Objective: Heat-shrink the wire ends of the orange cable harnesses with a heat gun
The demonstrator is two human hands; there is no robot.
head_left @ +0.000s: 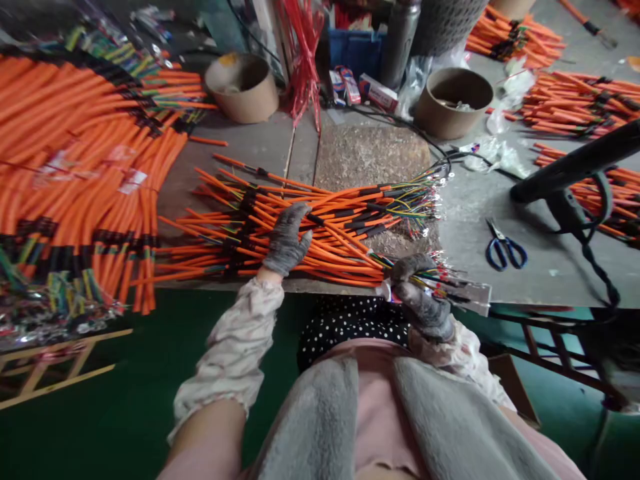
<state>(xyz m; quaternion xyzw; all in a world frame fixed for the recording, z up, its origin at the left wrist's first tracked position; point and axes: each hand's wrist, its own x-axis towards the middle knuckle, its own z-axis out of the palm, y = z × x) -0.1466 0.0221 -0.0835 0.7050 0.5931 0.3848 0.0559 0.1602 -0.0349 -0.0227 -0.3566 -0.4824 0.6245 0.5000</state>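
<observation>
In the head view a bundle of orange cables (340,263) lies across the front of the table, with black sleeves and thin coloured wires at the ends. My left hand (289,240), in a grey glove, is closed over the middle of the cables. My right hand (420,300), gloved too, is closed around the wire ends at the table's front edge. A clear plastic bag (480,297) sticks out to the right of it, around or beside those ends. The fingertips of my right hand are partly hidden. More cable ends with metal lugs (435,193) fan out behind it.
Blue-handled scissors (506,252) and a black heat gun-like tool (570,173) lie to the right. Large orange cable piles (90,133) fill the left. Cardboard rings (243,87), a metal flask (400,43) and red ties (303,53) stand at the back.
</observation>
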